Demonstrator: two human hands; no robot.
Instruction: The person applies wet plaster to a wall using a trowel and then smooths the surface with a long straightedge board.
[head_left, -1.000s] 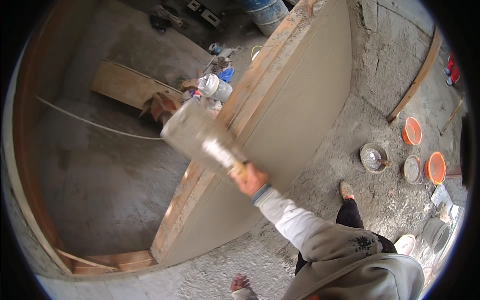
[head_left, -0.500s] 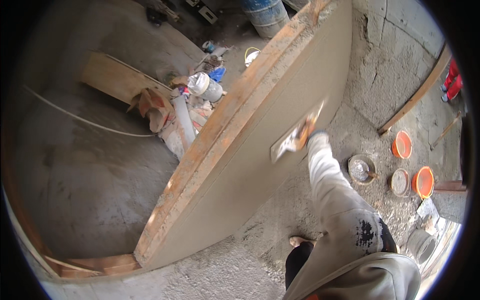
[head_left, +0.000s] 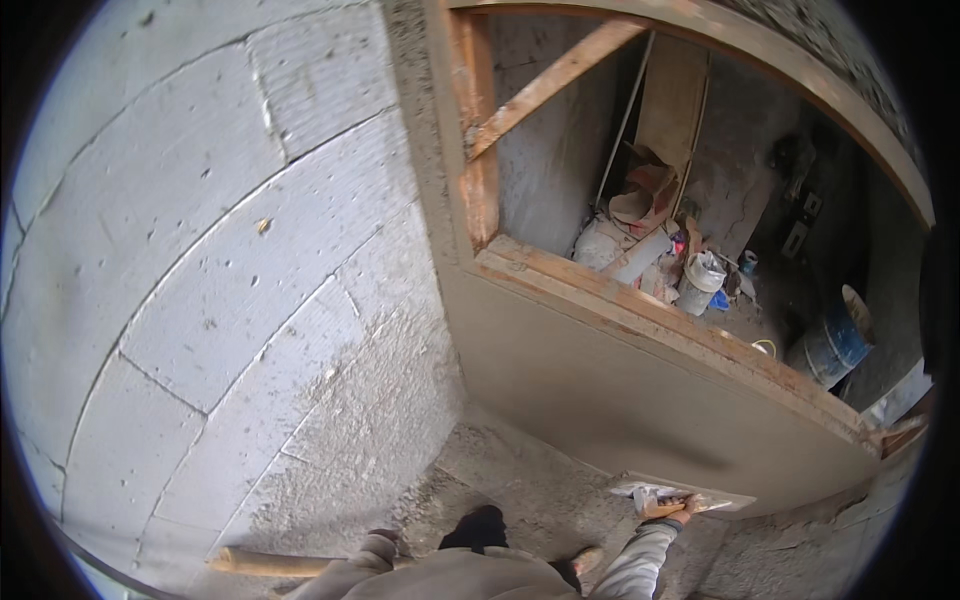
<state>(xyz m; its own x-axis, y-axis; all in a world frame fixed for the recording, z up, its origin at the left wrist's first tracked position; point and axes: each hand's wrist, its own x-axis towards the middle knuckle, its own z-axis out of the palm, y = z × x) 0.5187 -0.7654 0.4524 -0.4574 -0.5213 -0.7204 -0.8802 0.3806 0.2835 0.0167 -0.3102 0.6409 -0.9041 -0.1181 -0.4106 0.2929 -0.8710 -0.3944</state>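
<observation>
At the lower right, my right hand (head_left: 682, 510) is closed round the handle of a plastering trowel (head_left: 645, 493). The trowel's long flat blade lies against the low part of a smooth grey plastered wall (head_left: 570, 365), under a wooden-edged opening. My left sleeve (head_left: 350, 578) shows at the bottom edge. What seems to be my left hand (head_left: 381, 541) is a small dark shape at its end, its fingers not readable. Beside that sleeve is a rounded wooden pole (head_left: 265, 563); whether the hand touches it I cannot tell.
A block wall (head_left: 240, 260) with rough mortar low down stands at the left, meeting the plastered wall in a corner. A wooden frame (head_left: 590, 277) edges the opening. Beyond it are a white bucket (head_left: 703, 275), torn sacks (head_left: 645, 205) and a blue drum (head_left: 835, 340).
My view has swung left, bringing in the block wall and corner; the orange buckets have left the picture. My right hand still holds the trowel, now low on the plastered wall.
</observation>
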